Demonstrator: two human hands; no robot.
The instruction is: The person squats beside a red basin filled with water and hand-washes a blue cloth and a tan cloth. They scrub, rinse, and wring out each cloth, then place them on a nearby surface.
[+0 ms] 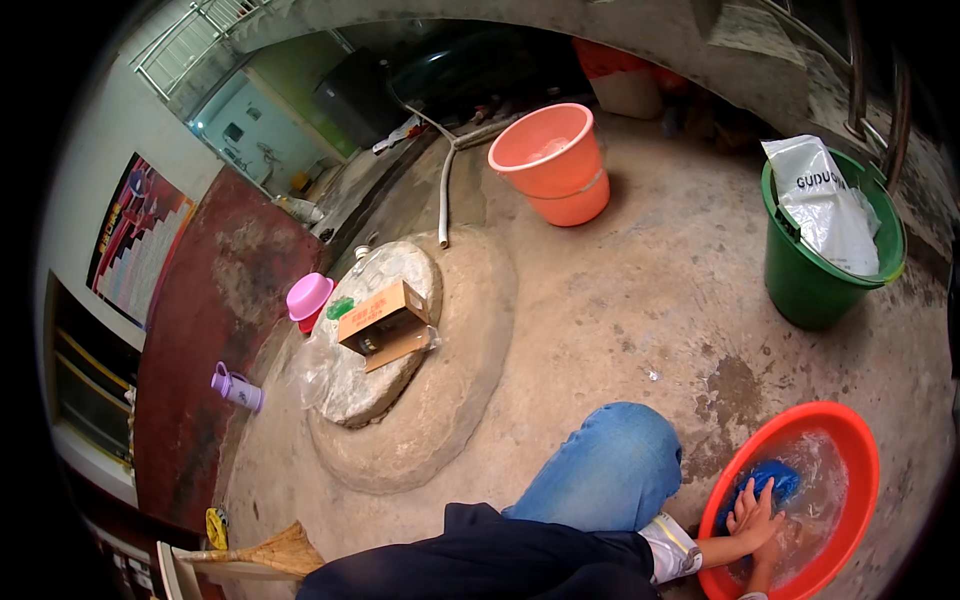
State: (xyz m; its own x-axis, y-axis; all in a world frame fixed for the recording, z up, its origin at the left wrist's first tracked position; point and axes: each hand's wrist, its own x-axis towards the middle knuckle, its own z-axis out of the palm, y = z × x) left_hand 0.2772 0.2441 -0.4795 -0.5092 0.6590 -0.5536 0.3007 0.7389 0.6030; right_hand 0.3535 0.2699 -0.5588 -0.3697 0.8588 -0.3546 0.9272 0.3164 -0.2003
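Note:
A red basin [845, 460] at lower right holds cloudy water and a crumpled blue cloth [775, 474]. My left hand [752, 522] reaches in from the lower left and lies on the near part of the cloth, its fingers spread apart and slightly bent. My right hand [763, 548] is beneath and beside it, coming from the bottom edge; its fingers are mostly hidden by my left hand and the cloth, so its grip is unclear. My bent knee [610, 460] in blue jeans is left of the basin.
A green bucket [810, 290] with white bags stands at right, a salmon bucket [560, 190] farther back. A round concrete slab [365, 385] bears a cardboard box [375, 325]. Pink basins [308, 295], a lilac flask [237, 392], a broom [270, 555] and a hose [444, 200] surround it.

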